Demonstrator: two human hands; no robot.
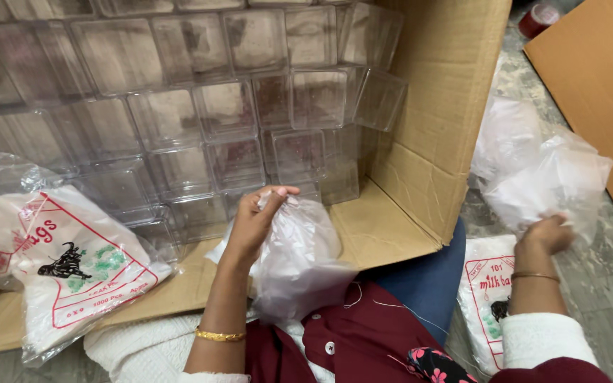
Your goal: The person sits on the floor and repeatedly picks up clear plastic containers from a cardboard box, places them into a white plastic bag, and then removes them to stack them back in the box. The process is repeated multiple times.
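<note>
My left hand [253, 223] grips the top of a thin clear plastic bag [299, 259] that hangs down over my lap, in front of an open cardboard box. Off to the right, my right hand [544, 237] is closed on a bunch of crumpled clear plastic bags [544, 167] lifted above the floor. Each wrist wears a gold bangle. Below the right hand lies a white printed packet of bags [484, 298] with red lines.
The large cardboard box [431, 142] lies on its side, filled with stacked clear plastic square containers [200, 113]. Another printed packet of bags [65, 259] rests on the box's lower flap at left. A flat cardboard sheet [597, 78] lies at the upper right, beside a red round object [537, 18].
</note>
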